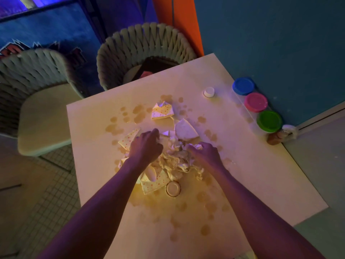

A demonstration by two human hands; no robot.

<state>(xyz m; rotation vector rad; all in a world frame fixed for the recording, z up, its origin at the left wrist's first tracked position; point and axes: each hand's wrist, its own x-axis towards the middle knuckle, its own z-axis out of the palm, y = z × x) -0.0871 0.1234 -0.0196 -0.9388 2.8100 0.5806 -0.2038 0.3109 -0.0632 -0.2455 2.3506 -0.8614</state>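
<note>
— Where was the tissue wad [173, 161]?
— In the middle of the table [261, 165], in a yellow spill [168, 202]. A dotted shard [162, 110] lay at twelve o'clock from it, three lidded tubs [256, 102] at two o'clock.
— And the hands?
— Apart, both on the wad. The right hand [205, 153] gripped its three o'clock edge. The left hand [146, 144] sat curled at nine o'clock; I couldn't tell what its fingers held.

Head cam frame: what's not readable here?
Head view: left hand curls its fingertips under its own back; what they hold, if anything, is hidden.
Head view: right hand covers the part of the crumpled tissue it grips.
Head view: red object on the woven chair, cut off by the table edge; unidentifiable.
Head view: brown container past the corner, dim and small; contents unclear.
</note>
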